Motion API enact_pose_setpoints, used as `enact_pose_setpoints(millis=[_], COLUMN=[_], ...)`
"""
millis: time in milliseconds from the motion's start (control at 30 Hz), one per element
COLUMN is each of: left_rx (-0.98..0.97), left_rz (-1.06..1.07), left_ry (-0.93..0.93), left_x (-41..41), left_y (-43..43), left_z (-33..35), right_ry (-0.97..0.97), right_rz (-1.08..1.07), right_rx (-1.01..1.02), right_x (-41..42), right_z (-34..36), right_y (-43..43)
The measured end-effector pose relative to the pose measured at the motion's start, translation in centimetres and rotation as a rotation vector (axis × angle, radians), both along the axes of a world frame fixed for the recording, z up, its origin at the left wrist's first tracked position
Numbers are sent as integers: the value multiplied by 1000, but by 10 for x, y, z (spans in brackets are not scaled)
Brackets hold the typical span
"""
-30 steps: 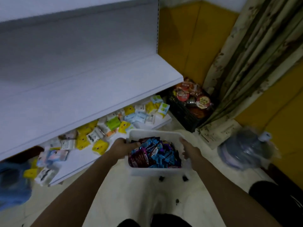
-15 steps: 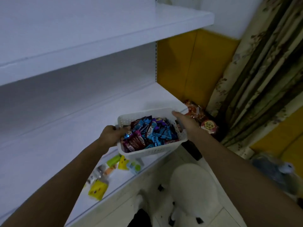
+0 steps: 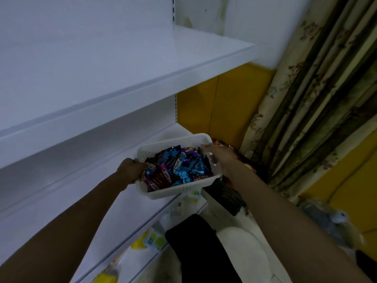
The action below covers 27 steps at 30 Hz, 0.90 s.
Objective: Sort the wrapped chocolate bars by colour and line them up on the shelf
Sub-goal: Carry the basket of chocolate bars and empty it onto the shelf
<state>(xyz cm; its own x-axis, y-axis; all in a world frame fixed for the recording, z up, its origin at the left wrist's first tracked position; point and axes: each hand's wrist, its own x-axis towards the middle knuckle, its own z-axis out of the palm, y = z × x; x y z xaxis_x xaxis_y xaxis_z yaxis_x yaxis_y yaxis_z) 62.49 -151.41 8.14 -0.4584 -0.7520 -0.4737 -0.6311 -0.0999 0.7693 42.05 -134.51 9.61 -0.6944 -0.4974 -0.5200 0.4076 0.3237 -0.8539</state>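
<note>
Two hands hold a white perforated plastic basket (image 3: 175,190) between them, seen from above by the person carrying it. The left hand (image 3: 130,170) grips the basket's left rim with its fingers curled over the edge. The right hand (image 3: 219,158) grips the right rim, thumb on the inner side; its fingers are partly hidden behind the basket wall.

The basket is heaped with wrapped chocolate bars (image 3: 179,166), mostly blue, with some purple, pink and dark brown wrappers mixed together. It tilts slightly and sits at the front edge of a bare white shelf (image 3: 91,190) that stretches away beyond the left hand. Whether its base touches the shelf is unclear.

Above both hands runs a second white shelf (image 3: 122,64). Below the left forearm, a lower shelf carries small yellow and pale packets (image 3: 153,240). Beyond the right hand hangs a patterned curtain (image 3: 316,99) against a yellow wall (image 3: 214,109). Under the right forearm stands a round white stool (image 3: 244,254).
</note>
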Motion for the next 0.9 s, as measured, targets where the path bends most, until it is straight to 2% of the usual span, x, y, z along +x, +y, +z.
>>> enact_pose_setpoints(millis=[233,433,533,600,667,700,767,900], left_rx=[-22,-58,-59,-116,-194,-260,-419,-494], left_rz=[-7,56,197,302,398,405,461,638], left_ry=[-27,-69,-23,-42,-30,-86,-134,0], left_x=[-29,-59,-80,-100,-121,-130,-136,-140], left_y=[-20,-40,-59,-70,-83,-86,-86,-92], left_z=[-9,-38,-71,-97,-119,-125,-132,-152], right_ry=[81,198,288,442,581,604,597,529], right_rz=[108,368,525,642,667,687,718,716], right_rx=[-2,123,202,241,224,216,184,28], right_x=[-34,-79,-116,-144,-168,-177,-187,-199], right_z=[-6,-41,-69,-91,-111,-121,-140,-165], right_y=[-31,-74,-103,-133,-168,-182,-202,-226])
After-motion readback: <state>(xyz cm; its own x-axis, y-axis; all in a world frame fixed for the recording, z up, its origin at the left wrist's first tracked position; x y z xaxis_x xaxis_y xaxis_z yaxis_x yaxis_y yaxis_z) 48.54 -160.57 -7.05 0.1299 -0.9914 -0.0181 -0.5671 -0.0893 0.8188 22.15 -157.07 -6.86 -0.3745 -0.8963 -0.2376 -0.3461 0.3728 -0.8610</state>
